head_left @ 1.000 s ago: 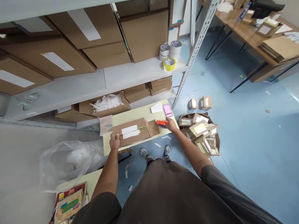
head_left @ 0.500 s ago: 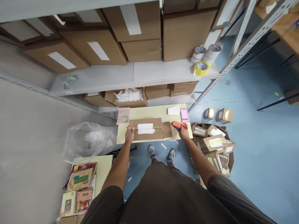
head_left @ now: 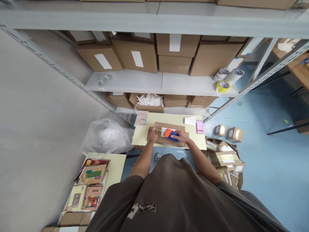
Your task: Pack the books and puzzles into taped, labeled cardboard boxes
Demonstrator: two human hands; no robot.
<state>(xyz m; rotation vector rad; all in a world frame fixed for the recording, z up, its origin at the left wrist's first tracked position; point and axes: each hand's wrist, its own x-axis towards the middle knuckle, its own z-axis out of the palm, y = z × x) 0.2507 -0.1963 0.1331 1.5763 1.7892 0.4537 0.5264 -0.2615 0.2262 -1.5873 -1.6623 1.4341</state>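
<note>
A flat cardboard box (head_left: 162,140) with white labels lies on the cream table (head_left: 141,139). My left hand (head_left: 153,134) is closed at the box's left end, its fingers curled on the cardboard. Over the top of the box, my right hand (head_left: 182,137) grips an orange and blue tape dispenser (head_left: 171,134), which partly hides the label. Whether the dispenser touches the box I cannot tell. Behind the box are a white paper stack (head_left: 190,120) and a pink pad (head_left: 200,126).
Metal shelving (head_left: 145,89) with cartons rises behind the table. Tape rolls (head_left: 222,86) stand at its right. Small parcels fill a large carton (head_left: 238,180) on the right floor. At left are a clear plastic bag (head_left: 108,137) and a side table (head_left: 117,164) with books.
My right hand has brought the tape dispenser left, from beside the box's right end to over its top. My left hand is still at the left end. The view has shifted.
</note>
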